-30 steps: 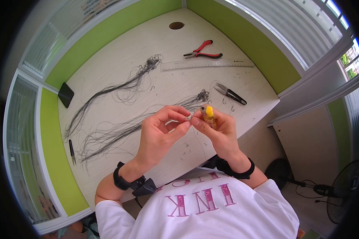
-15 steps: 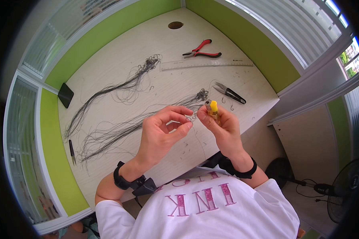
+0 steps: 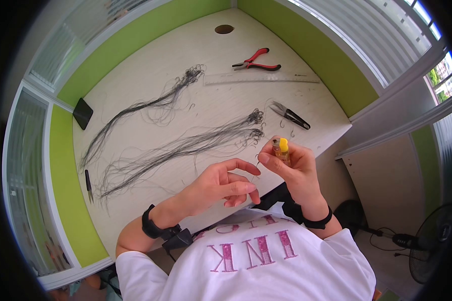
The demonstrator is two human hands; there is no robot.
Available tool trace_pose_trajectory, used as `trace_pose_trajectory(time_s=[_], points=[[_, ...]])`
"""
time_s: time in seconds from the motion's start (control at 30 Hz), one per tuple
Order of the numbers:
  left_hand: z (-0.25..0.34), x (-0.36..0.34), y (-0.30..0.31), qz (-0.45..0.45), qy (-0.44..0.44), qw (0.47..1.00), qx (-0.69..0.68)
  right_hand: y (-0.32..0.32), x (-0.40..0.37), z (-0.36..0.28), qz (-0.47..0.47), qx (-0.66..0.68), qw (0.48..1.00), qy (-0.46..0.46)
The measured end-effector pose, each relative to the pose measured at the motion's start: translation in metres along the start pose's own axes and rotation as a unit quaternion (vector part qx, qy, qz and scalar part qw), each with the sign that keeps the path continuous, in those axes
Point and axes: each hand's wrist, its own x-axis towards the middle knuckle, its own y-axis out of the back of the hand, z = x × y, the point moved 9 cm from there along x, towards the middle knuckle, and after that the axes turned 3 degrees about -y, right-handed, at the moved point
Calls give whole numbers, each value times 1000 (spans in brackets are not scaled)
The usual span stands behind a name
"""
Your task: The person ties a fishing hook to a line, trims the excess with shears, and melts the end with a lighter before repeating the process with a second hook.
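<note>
My right hand [image 3: 292, 165] is closed round a yellow lighter [image 3: 282, 150]. A small dark hook [image 3: 257, 159] shows at its thumb and fingertip, too small to make out fully. To its left, my left hand [image 3: 228, 183] has its fingers curved and apart, with a thin line [image 3: 254, 179] faintly visible near the fingertips; whether it grips the line is unclear. Beyond both hands lie two bundles of dark thread, one upper [image 3: 186, 136] and one lower [image 3: 181, 153], with hooks clustered at their right ends.
A third thread bundle [image 3: 130, 109] lies at the upper left. Red-handled pliers [image 3: 256, 61], a clear ruler [image 3: 261, 79] and black snips [image 3: 290, 115] lie towards the back right. Tweezers [image 3: 89, 185] and a black flat object [image 3: 83, 114] are at the left edge.
Both hands have moved towards my body and rightward, away from the hook clusters. My left fingers have spread from their pinch. The lower bundle's hooks now show.
</note>
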Motion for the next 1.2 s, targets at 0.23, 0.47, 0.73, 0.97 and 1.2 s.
trace_pose_trajectory(time_s=[0.23, 0.47, 0.73, 0.97, 1.2], points=[[17, -90, 64, 105, 52, 982, 145, 59, 16, -19, 148, 77, 984, 59], [82, -244, 207, 386, -62, 874, 289, 47, 44, -8, 128, -42, 991, -17], [74, -214, 259, 404, 12, 823, 399, 24, 80, -4, 76, -403, 906, 101], [68, -207, 276, 426, 18, 793, 435, 24, 83, -3, 96, -471, 873, 77], [64, -206, 278, 427, 35, 773, 468, 29, 78, -4, 112, -531, 837, 71]])
